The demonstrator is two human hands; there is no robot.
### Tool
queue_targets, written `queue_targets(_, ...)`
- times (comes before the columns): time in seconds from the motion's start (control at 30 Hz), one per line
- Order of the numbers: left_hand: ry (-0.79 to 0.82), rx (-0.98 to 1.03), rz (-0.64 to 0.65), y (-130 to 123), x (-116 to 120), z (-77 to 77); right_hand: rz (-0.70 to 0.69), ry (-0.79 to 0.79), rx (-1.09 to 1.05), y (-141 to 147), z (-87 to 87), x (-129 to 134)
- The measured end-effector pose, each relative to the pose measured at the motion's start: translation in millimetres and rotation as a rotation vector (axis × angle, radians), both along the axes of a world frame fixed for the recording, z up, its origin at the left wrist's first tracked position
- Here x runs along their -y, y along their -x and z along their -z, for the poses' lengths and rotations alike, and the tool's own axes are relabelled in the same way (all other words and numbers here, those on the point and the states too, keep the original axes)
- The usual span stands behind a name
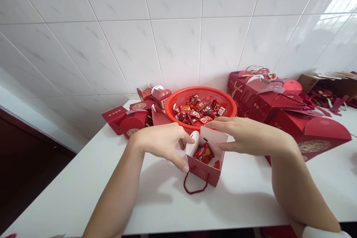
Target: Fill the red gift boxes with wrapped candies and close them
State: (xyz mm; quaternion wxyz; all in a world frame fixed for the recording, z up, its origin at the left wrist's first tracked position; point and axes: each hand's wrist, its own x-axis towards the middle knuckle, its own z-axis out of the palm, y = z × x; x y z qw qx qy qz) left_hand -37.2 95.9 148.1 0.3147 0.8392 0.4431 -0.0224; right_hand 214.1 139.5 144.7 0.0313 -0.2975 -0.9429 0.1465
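A small red gift box (203,171) with a dark red cord handle (195,192) stands on the white table in front of me, its flaps up. Inside lie several wrapped candies (204,153) in red and gold. My left hand (164,145) is at the box's left side, thumb and fingers apart near its left flap. On the right, my right hand (240,135) reaches over the right flap with its fingers stretched out. Behind the box sits a red plastic basket (231,100) full of wrapped candies.
Red gift boxes (136,119) stand at the back left. Larger red boxes (312,130) with cord handles are grouped on the right. A cardboard carton (338,85) with dark red pieces is at the far right. White tiled wall (178,52) borders the table's back.
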Motion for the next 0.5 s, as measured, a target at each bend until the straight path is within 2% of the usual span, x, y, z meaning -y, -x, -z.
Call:
queue_targets(0.13,-0.015,-0.046,-0.054,-8.2,3.9,-1.3,0.108,-0.058,0.037,1.0,5.2,0.4)
queue_targets(0.27,-0.044,-0.095,-0.145,-14.6,6.0,2.1,0.197,-0.069,0.089,1.9,3.1,5.8)
queue_targets(0.5,-0.185,-0.219,-0.296,-27.0,13.1,7.5,-0.029,0.059,0.102,7.5,-6.5,16.0)
